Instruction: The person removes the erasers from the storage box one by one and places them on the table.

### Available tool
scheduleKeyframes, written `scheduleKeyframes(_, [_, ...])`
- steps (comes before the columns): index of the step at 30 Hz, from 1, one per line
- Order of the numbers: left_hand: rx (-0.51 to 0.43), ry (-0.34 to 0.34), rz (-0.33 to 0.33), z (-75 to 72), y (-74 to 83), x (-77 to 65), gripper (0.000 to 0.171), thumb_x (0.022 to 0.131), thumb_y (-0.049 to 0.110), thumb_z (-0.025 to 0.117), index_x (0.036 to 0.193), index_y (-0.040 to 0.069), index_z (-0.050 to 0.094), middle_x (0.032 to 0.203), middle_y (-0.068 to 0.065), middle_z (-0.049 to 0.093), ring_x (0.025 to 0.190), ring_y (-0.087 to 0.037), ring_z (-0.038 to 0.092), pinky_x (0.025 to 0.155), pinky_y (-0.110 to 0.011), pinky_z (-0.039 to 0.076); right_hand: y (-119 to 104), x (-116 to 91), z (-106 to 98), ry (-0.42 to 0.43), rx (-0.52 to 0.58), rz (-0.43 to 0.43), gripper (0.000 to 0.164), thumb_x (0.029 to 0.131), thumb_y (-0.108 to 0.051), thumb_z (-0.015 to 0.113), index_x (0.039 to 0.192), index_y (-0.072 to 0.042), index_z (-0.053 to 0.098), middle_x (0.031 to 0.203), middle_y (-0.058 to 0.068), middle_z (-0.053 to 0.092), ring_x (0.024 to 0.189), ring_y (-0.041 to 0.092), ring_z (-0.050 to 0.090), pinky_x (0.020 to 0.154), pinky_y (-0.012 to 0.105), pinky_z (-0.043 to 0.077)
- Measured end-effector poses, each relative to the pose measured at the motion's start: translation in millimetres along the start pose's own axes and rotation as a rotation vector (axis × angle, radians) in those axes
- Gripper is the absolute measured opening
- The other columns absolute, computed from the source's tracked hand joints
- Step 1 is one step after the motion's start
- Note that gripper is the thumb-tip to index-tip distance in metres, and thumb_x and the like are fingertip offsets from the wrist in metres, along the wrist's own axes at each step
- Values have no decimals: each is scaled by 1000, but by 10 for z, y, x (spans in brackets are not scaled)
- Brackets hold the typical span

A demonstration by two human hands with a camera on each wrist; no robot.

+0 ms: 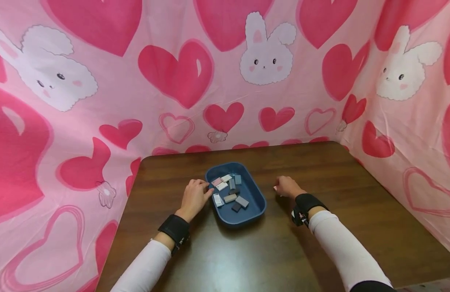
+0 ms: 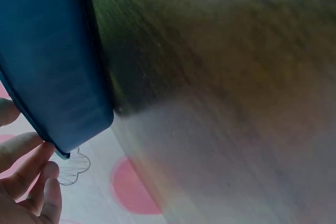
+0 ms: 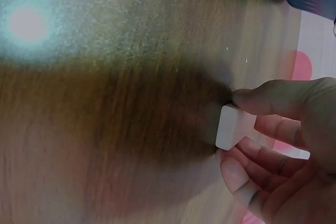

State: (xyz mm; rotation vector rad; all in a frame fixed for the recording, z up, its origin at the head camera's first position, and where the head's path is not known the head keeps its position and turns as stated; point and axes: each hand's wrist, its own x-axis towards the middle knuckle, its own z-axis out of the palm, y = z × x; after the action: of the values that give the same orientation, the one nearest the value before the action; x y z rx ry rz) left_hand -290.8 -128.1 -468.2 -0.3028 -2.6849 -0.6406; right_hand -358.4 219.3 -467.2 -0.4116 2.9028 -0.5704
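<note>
A blue plastic tray with rounded corners sits mid-table, holding several small rectangular blocks in white, pink, grey, beige and dark tones. My left hand is at its left side, fingers and thumb pinching the rim; the left wrist view shows the fingertips right at the edge of the tray's outer wall. To the right of the tray, my right hand pinches a small white eraser-like block between thumb and fingers, low over the wood. The palm side of the block is partly hidden by the fingers.
The brown wooden table has rounded far corners. Behind it and along both sides hangs a pink cloth printed with hearts and rabbits. Black straps with small cameras are worn on both wrists.
</note>
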Motion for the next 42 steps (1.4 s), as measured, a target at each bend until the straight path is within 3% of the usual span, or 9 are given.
scheduleKeyframes(7, [1,19,-24,-74,-129,15,32,86,25,75,108,1,74,104,-15,72,98,-30,57,88,-44,49,-197,142,-140,-16,40,45,26,87,-14,68,104,5,64,85,12,66,71,20,60,65,31,49])
scheduleKeyframes(11, [11,23,-48,-139,-215,11,35,86,25,74,112,1,73,107,-16,72,100,-31,58,90,-45,49,-405,298,-255,20,-9,-8,31,82,-12,68,107,6,64,94,17,68,81,26,61,73,38,51])
scheduleKeyframes(15, [36,18,-57,-213,-282,-1,35,88,26,72,113,1,72,108,-16,72,100,-31,58,89,-46,49,-791,440,-339,45,-48,-89,28,84,-11,66,107,5,64,104,21,68,93,32,62,84,45,51])
scheduleKeyframes(20, [54,10,-48,-212,-299,-36,34,89,27,71,111,1,73,107,-16,73,98,-32,60,88,-47,49,-1411,610,-306,49,-72,-186,29,89,-15,65,113,3,65,110,19,67,104,32,62,93,45,51])
scheduleKeyframes(25, [91,33,18,-115,-224,-25,29,89,25,70,107,3,75,102,-14,75,92,-32,61,82,-46,50,-1844,723,-113,-40,-117,-216,33,91,-19,66,117,1,65,112,16,69,103,29,64,94,41,52])
scheduleKeyframes(30, [123,40,93,-35,-105,16,26,90,27,69,105,7,77,94,-11,76,85,-29,60,73,-41,48,-1902,786,110,-114,-185,-188,28,90,-20,68,109,0,70,107,13,72,101,27,65,95,41,50])
scheduleKeyframes(36, [96,15,85,-25,-68,-7,26,89,27,71,107,9,76,95,-9,76,84,-26,59,73,-38,48,-1816,808,264,-121,-199,-187,22,92,-19,65,101,0,71,94,12,71,85,25,64,80,39,53])
scheduleKeyframes(42, [77,13,105,-29,-123,6,27,89,27,71,107,8,77,94,-7,77,84,-24,59,74,-37,48,-1772,856,327,-115,-185,-188,28,95,-19,61,111,3,68,111,17,69,104,29,62,94,42,51])
